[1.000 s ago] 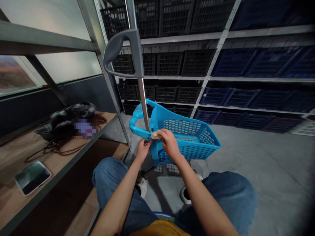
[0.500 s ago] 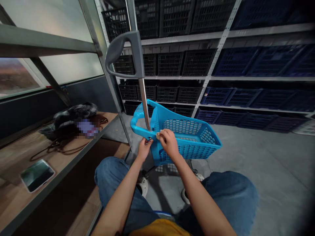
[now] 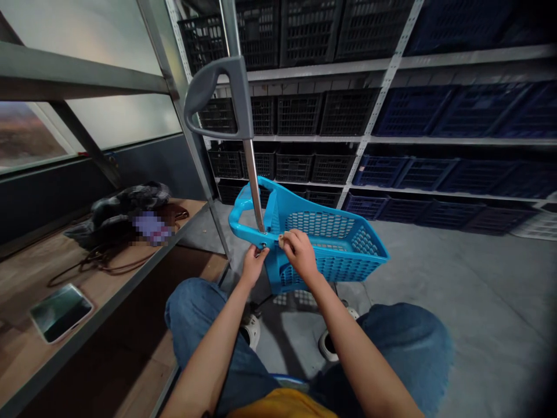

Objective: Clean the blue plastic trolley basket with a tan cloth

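Note:
In front of my knees stands a blue plastic shopping basket (image 3: 335, 270) with perforated sides. A shiny metal pole (image 3: 253, 186) with a grey loop handle (image 3: 243, 98) rises from its near left end. My left hand (image 3: 252, 266) is closed at the basket's near corner, below the pole's foot; its fingertips pinch at a small dark, metallic spot too tiny to make out. Just right of it, my right hand (image 3: 301, 255) is closed, with a small beige piece (image 3: 284, 238) between thumb and fingers, against the basket's rim.
To the left is a wooden shelf (image 3: 130, 284) with a phone (image 3: 61, 312), dark cloth (image 3: 126, 206) and brown straps. Behind the basket, a white metal rack (image 3: 394, 64) holds rows of black crates (image 3: 300, 114) and dark blue crates (image 3: 413, 110). Grey floor (image 3: 418, 261) extends to the right.
The view has shifted slightly, so the scene sits a little further left. Both hands stay at the same basket corner, with barely visible finger movement.

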The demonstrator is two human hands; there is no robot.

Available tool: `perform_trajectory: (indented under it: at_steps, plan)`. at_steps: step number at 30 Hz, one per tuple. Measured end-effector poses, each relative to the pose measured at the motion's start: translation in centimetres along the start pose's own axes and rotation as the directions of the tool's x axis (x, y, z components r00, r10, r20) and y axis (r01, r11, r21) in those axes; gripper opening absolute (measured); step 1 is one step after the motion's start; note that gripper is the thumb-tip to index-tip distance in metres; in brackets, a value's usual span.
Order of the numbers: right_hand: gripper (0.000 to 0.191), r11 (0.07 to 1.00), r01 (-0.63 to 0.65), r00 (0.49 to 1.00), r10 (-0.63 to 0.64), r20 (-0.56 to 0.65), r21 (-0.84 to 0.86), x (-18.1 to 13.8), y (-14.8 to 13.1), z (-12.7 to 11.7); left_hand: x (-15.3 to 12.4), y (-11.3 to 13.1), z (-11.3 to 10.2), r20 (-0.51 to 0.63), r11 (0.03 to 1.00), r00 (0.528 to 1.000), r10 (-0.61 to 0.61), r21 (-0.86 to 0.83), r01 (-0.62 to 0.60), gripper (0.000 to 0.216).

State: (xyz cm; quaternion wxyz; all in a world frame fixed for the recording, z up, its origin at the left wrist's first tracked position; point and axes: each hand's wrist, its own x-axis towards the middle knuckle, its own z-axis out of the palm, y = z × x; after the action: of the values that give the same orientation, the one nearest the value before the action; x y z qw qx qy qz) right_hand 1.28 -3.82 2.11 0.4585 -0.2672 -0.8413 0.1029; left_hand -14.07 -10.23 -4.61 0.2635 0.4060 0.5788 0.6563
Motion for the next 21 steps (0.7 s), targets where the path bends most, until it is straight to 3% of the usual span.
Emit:
perform_trajectory:
  at_steps: [8, 11, 15, 21]
  plan:
    - [0.019, 1.0, 0.007, 1.0, -0.007, -0.004, -0.012, 1.3, -2.6, 1.7, -0.1, -0.1, 0.1, -0.024, 1.0, 1.0, 0.019, 0.006, -0.018, 0.043]
    - [0.018, 1.0, 0.018, 1.0, -0.019, -0.011, -0.014, 0.5, -1.4, 1.4, -0.1, 0.0, 0.0, 0.003, 1.0, 1.0, 0.018, 0.0, -0.018, 0.042]
    - [0.015, 0.997, -0.07, 0.996, 0.067, -0.064, -0.035, -0.6, 0.7, 0.1, -0.1, -0.3, 0.1, -0.018, 1.0, 1.0, -0.007, 0.0, 0.007, 0.041]
    - [0.01, 0.992, -0.114, 0.992, 0.111, 0.054, 0.053, 2.2, -1.9, 1.1, -0.1, -0.3, 0.3, -0.028, 1.0, 1.0, -0.003, -0.014, 0.002, 0.043]
